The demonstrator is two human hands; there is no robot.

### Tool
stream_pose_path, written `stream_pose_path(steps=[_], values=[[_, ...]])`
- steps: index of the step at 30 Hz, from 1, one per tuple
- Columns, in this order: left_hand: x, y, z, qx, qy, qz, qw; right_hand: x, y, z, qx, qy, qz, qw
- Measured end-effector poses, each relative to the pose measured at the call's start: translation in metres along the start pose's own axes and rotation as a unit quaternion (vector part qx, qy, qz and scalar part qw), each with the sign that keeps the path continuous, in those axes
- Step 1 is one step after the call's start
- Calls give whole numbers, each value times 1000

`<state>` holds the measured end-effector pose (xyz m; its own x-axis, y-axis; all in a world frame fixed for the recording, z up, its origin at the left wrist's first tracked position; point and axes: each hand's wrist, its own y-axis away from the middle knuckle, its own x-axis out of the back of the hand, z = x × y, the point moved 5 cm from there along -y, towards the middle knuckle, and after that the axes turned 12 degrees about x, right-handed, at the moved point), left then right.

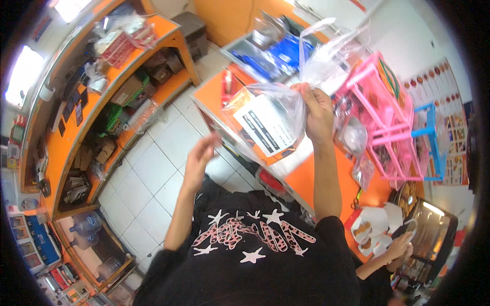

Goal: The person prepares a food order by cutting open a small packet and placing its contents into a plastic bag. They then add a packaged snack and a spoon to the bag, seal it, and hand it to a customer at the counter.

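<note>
- My right hand (317,115), over the orange counter (301,179), closes thumb and fingers on the gathered top of a clear bag (293,102).
- Inside that bag, 1 orange box (268,125) with a white label shows at the counter's left edge; whether the counter bears any of its weight, I cannot tell.
- My left hand (201,155), slightly blurred, is empty left of the counter, fingers parted and loosely curled above the tiled floor (145,168).
- The step in hand, as I judge it, is a 1-handed hold on the bagged box by its plastic neck.
- The next move, I judge, calls for a firm right pinch and my free left fingers under or beside the box, since thin plastic could slip or stretch.
- Blue packets (288,51) lie beyond the counter's far end; a pink rack (393,135) stands along its right side.
- At the counter's near right end, a co-worker's hand (399,247) works beside an opened white carton (390,217).
</note>
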<state>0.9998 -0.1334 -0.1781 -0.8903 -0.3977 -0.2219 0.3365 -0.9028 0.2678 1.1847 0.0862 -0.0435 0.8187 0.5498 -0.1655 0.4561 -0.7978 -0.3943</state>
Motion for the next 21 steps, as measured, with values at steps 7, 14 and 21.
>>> stream_pose_path(steps=[7,14,21], values=[[240,94,-79,203,49,268,940,-164,-93,51,18,3,-47,999],[386,37,15,104,37,357,928,-327,-190,113,6,-41,-119,992],[438,-97,88,55,73,241,966,-483,-276,162,140,20,-169,975]])
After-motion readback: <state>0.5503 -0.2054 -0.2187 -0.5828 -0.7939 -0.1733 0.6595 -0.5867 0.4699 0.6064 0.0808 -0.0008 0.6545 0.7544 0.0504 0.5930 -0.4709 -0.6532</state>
